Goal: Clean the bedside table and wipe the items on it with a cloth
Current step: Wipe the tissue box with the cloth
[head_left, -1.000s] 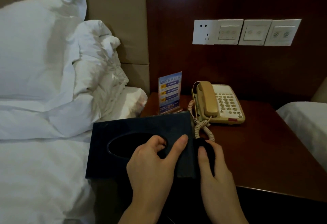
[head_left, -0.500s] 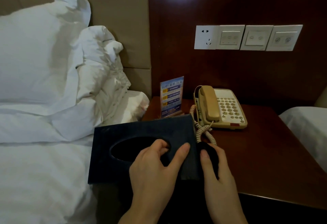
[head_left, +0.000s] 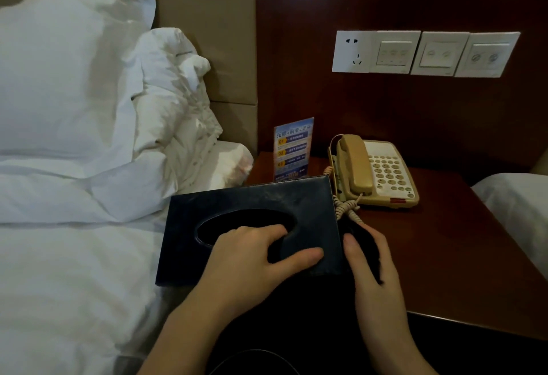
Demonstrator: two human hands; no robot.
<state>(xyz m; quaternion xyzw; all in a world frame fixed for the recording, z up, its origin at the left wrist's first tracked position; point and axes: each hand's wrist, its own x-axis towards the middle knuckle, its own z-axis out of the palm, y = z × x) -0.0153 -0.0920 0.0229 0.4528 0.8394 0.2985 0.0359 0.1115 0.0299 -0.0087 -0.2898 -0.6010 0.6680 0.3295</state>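
Wiping tissue box (head_left: 249, 211) side: left hand (head_left: 252, 268) gripping box, fingers hooked in oval slot, raised beside bedside table (head_left: 462, 256); right hand (head_left: 370, 262) pressing dark cloth (head_left: 360, 244) against end. Next likely: turning box, wiping remaining faces.

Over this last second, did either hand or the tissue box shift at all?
Barely. The left hand keeps gripping the tissue box, fingers in its opening, and the right hand still presses the dark cloth against the box's right end. Only the camera drifted slightly. Phone and card unmoved.
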